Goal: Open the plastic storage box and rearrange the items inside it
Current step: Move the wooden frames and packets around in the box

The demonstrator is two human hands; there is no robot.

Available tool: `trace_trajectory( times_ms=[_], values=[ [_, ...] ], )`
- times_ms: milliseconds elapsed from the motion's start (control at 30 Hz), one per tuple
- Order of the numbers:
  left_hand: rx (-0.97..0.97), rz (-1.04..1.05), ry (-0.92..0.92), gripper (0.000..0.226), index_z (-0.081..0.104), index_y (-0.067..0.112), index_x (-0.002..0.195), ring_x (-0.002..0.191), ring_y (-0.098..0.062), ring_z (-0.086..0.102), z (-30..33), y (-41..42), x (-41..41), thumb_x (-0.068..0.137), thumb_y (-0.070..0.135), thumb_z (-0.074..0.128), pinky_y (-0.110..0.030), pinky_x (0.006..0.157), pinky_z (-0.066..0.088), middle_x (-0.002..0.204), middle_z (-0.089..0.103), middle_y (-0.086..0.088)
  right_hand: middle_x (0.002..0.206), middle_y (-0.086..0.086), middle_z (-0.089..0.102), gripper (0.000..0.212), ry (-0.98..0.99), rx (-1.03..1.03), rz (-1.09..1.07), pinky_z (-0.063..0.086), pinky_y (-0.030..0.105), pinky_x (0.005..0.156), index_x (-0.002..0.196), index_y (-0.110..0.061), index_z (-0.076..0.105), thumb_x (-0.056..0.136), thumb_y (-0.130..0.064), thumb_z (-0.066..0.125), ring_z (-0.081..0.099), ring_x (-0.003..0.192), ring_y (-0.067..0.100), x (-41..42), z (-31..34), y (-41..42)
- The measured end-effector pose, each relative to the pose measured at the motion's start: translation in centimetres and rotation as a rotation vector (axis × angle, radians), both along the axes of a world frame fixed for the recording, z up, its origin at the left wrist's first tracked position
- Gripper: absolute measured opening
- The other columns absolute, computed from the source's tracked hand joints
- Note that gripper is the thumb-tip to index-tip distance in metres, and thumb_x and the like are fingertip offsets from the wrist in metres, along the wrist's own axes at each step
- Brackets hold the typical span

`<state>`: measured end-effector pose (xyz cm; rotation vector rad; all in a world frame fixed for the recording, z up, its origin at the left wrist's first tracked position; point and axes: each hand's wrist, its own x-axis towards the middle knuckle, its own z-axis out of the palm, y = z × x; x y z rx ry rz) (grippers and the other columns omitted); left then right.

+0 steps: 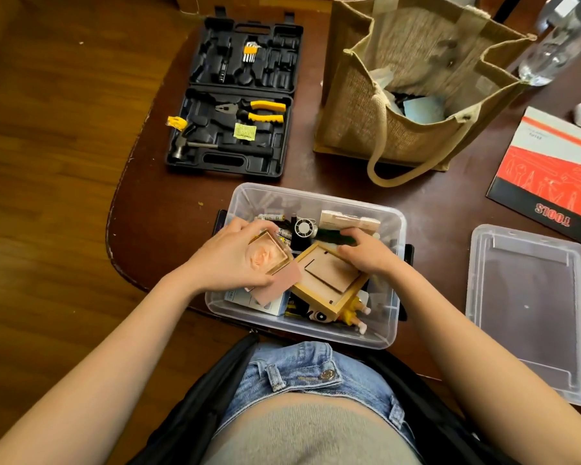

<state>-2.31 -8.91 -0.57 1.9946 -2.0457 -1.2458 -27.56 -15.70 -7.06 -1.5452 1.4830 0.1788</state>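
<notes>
The clear plastic storage box (388,226) stands open at the near table edge, filled with small items. Its clear lid (530,310) lies flat to the right. My left hand (230,260) grips a small wooden picture frame (271,256) over the box's left side, with a pink card (275,284) under it. My right hand (366,253) grips the far edge of a larger wooden frame (329,280) lying face down and tilted in the box. Batteries (270,217), a small fan (304,228) and a yellow figurine (351,312) also lie inside.
An open black tool case (235,95) with yellow pliers and a hammer sits at the back left. A jute bag (413,85) stands behind the box. A red tools booklet (550,169) and a clear bottle (557,38) are at the right. Wooden floor lies left.
</notes>
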Motion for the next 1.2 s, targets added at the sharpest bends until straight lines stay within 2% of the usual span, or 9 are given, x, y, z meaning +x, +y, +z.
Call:
trace_trajectory(
  times_ms=[167,333,433,567,733,833,933,1100,1200],
  values=[
    [0.067,-0.049,-0.038,0.066,0.035,0.052,0.117,0.110,-0.016,0.045,-0.5,-0.8,0.5,0.064,0.051,0.075,-0.037,0.088,0.048,0.117,0.037,0.007,0.136,0.008,0.051,0.042,0.026,-0.014,0.038,0.039,0.029,0.096,0.133,-0.011,0.050,0.096,-0.029,0.046,0.050,0.120,0.023,0.1,0.6,-0.7],
    [0.019,-0.051,-0.123,0.061,0.040,0.037,0.126,0.117,-0.015,0.043,-1.5,-2.0,-1.1,0.075,0.063,0.059,-0.032,0.089,0.043,0.136,0.034,0.003,0.114,0.004,0.051,0.045,0.032,0.291,0.059,0.052,0.026,0.067,0.133,-0.012,0.046,0.096,-0.038,0.045,0.056,0.097,0.021,0.3,1.2,-0.3],
    [-0.015,-0.047,-0.227,0.066,0.035,0.029,0.139,0.128,-0.022,0.038,-2.2,-2.4,-2.2,0.083,0.059,0.054,-0.038,0.099,0.037,0.142,0.032,-0.002,0.113,0.004,0.053,0.049,-0.049,0.236,0.000,0.053,0.026,0.074,0.136,-0.011,0.043,0.095,-0.035,0.051,0.057,0.097,0.020,0.3,1.1,-0.2],
    [-0.122,-0.060,-0.242,0.059,0.039,0.025,0.140,0.136,-0.026,0.027,-2.1,-2.3,-3.4,0.087,0.044,0.056,-0.042,0.110,0.025,0.148,0.028,-0.006,0.074,0.000,0.054,0.037,-0.344,0.296,-0.280,0.041,0.016,0.040,0.107,-0.015,0.059,0.092,-0.048,0.052,0.053,0.047,0.007,0.4,1.8,0.1],
    [-0.067,-0.050,0.203,0.072,0.037,0.027,0.138,0.128,-0.013,0.042,-1.4,-1.9,-5.7,0.079,0.061,0.060,-0.027,0.098,0.036,0.141,0.041,0.004,0.080,0.005,0.071,0.042,-0.663,0.458,-0.376,0.053,0.024,0.062,0.108,-0.017,0.063,0.095,-0.050,0.042,0.068,0.073,0.016,0.8,2.4,-0.2],
    [-0.039,-0.085,0.099,0.097,0.013,0.032,0.148,0.129,-0.019,0.042,-1.7,-2.2,-6.6,0.073,0.059,0.068,-0.032,0.099,0.041,0.147,0.037,-0.002,0.095,0.006,0.072,0.035,-0.703,0.460,-0.317,0.053,0.031,0.082,0.108,-0.020,0.066,0.096,-0.042,0.043,0.067,0.093,0.020,0.7,2.5,-0.4],
    [-0.208,-0.147,-0.069,0.076,0.018,0.033,0.144,0.114,-0.028,0.053,-2.2,-2.3,-7.1,0.082,0.028,0.062,-0.036,0.087,0.044,0.132,0.050,-0.007,0.099,0.004,0.071,0.031,-0.614,0.379,-0.311,0.053,0.028,0.080,0.111,-0.018,0.065,0.096,-0.037,0.046,0.066,0.097,0.022,0.3,2.5,-0.4],
    [-0.334,-0.129,-0.140,0.041,0.044,0.025,0.119,0.097,-0.025,0.058,-1.6,-2.9,-7.6,0.082,0.026,0.062,-0.032,0.075,0.042,0.112,0.060,0.000,0.119,0.011,0.062,0.036,0.022,-0.010,0.020,0.047,0.033,0.084,0.122,-0.004,0.058,0.094,-0.026,0.051,0.059,0.104,0.024,-0.1,0.7,0.3],
    [-0.422,-0.192,-0.134,0.039,0.052,0.026,0.115,0.096,-0.023,0.059,-0.5,-3.3,-7.8,0.078,0.025,0.065,-0.033,0.077,0.043,0.106,0.062,0.001,0.111,0.012,0.062,0.032,0.152,-0.062,0.152,0.049,0.033,0.076,0.114,-0.008,0.059,0.087,-0.025,0.058,0.059,0.095,0.025,0.4,0.1,0.5]
  ],
)
